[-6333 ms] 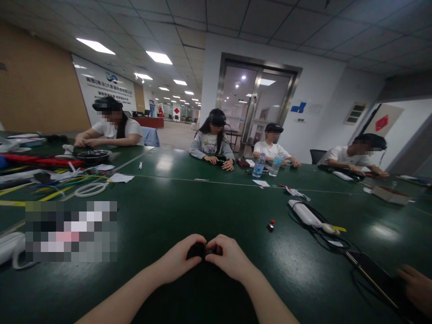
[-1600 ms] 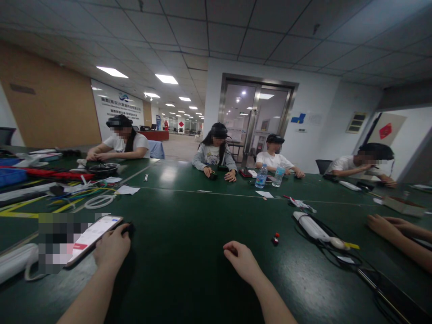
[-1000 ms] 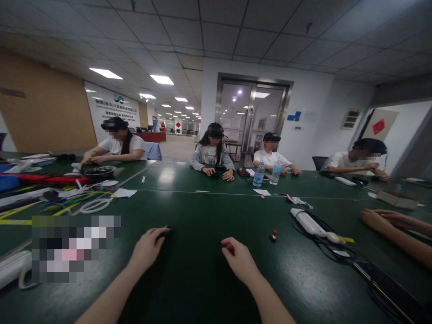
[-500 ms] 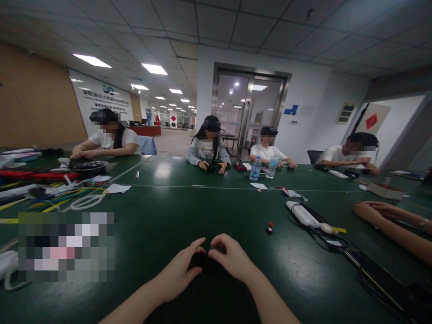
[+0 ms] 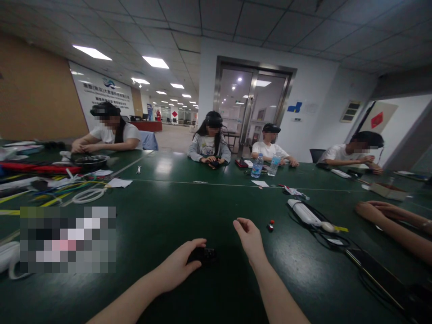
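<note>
A small black block-like object (image 5: 208, 253) with tiny light marks on top is low at the middle of the dark green table (image 5: 162, 225). My left hand (image 5: 180, 265) holds it from the left, its thumb and fingers bent round the object's near end. Further right, apart from the black object, my right hand (image 5: 250, 238) is raised a little with fingers curled and thumb close to the fingertips. Whatever is between those fingertips, if anything, is too small to see. Just beyond my right hand lies a small red-topped dark item (image 5: 271, 225).
At right lie a white power strip (image 5: 303, 213), black cables and a co-worker's resting forearms (image 5: 388, 220). Cables (image 5: 88, 195), paper (image 5: 119, 182) and tools crowd the left. Two water bottles (image 5: 257, 166) stand far off. Several people sit around the table.
My right hand has moved away from the black object, to the right and forward, towards the red-topped item. My left hand stays at the black object, which now shows more.
</note>
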Tool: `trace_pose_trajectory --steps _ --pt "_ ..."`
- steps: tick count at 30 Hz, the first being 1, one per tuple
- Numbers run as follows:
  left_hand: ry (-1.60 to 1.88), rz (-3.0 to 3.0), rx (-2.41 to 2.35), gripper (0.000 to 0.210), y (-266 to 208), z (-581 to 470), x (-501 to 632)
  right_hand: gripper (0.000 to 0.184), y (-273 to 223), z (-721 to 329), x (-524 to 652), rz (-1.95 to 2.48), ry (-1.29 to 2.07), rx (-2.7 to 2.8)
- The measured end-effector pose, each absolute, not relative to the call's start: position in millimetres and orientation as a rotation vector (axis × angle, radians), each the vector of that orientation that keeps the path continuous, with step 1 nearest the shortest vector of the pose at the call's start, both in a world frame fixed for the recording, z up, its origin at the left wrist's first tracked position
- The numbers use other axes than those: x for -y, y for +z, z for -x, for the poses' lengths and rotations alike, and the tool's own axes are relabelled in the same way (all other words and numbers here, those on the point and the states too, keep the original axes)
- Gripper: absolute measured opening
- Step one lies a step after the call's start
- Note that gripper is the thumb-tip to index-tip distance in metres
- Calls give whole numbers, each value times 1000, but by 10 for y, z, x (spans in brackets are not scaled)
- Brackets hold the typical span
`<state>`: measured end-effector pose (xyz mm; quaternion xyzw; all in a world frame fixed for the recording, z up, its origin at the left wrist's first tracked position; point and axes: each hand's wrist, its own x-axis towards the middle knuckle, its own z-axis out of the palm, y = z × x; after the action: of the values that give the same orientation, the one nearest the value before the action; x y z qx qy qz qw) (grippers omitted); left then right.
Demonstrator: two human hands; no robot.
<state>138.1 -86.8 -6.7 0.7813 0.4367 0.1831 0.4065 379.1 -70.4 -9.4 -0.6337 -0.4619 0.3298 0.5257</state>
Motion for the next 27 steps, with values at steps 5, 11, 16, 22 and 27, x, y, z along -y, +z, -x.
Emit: trace_pose_trajectory --steps 5,11,16,22,27 --pt "445 -1966 -1102 52 -25 -1380 880 38 -128 -3765 707 1543 851 1033" --pt "437 -1980 -1104 51 1 -1391 883 42 -241 -3763 662 1484 974 884" --pt "456 -2001 -1100 47 23 -1390 890 46 -259 -3795 666 1438 1077 867" --pt "450 -1990 -1131 46 33 -1386 897 43 -323 -3843 629 1405 1124 862" --pt "464 -2036 -1060 42 32 -1402 887 42 -372 -3865 602 1444 1074 917"
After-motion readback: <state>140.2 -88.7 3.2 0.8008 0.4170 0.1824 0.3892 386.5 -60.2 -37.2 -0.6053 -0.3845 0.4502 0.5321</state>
